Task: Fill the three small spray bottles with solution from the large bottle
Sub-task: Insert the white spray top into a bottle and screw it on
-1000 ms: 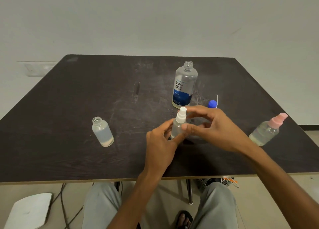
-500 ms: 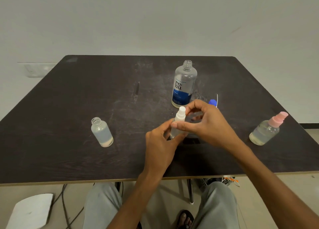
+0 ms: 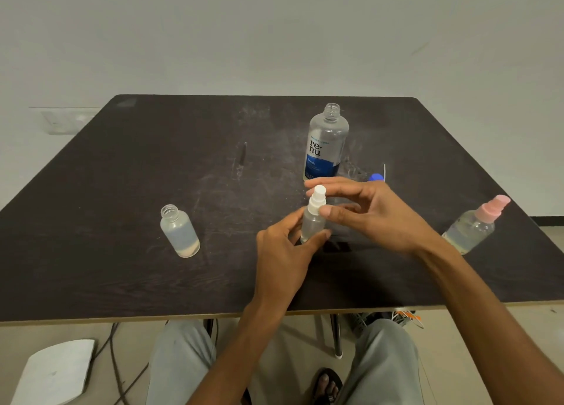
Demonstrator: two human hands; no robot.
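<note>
Spray bottles are spread over the dark worktop in the head view. One small bottle with a white spray top is held upright near the middle: its body is pinched between the thumb and fingers of the left hand, while the right hand is curled loosely round the spray top, thumb tip against the collar and fingers arched behind it. An uncapped small bottle is stood at the left, a little liquid at its bottom. A bottle with a pink spray top is seen at the right edge. The large bottle is placed farther back, uncapped, with a blue cap just right of it.
</note>
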